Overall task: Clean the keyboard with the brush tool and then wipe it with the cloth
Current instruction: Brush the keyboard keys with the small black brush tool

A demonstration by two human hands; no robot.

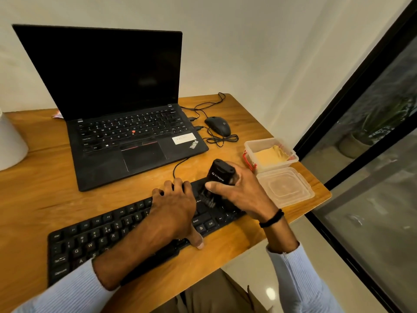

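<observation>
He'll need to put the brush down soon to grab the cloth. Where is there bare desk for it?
Bare wood lies left of the laptop, between the white object and the keyboard. A narrower strip runs along the front edge below the keyboard. The right side is crowded: mouse, cables, the box holding the cloth, and its lid.

Pale blue ribbed sleeves (pixel 300 279) pushed up; black beaded bracelet (pixel 272 219) on right wrist

My wooden tabletop (pixel 40 195): keyboard (pixel 94 242) along front edge, laptop (pixel 126 123) behind, mouse (pixel 217 125) near back-right corner, 1 container (pixel 270 154) plus lid (pixel 285 187) at right edge.
</observation>
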